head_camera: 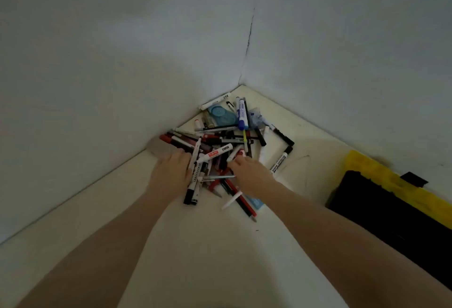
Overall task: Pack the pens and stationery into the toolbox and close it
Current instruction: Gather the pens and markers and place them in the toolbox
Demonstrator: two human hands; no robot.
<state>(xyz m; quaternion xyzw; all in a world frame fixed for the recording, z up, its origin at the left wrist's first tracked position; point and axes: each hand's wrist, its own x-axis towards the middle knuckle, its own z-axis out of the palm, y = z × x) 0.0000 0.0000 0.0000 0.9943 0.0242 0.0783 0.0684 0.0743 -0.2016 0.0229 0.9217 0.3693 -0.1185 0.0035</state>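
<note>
Both hands are reaching into the pile of pens [220, 151] heaped in the worktop [195, 246] corner. The left hand [171, 173] is lying flat, fingers among markers. Whether the right hand [249, 175] is grasping anything cannot be told. The toolbox [391, 210] is sitting well right.

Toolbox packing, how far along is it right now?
Barely started. Nothing looks packed: the pile of pens lies in the table corner. In hand: the left hand and right hand are on the pile, gathering. Left: move everything into the black-and-yellow toolbox at right, then close it.
</note>
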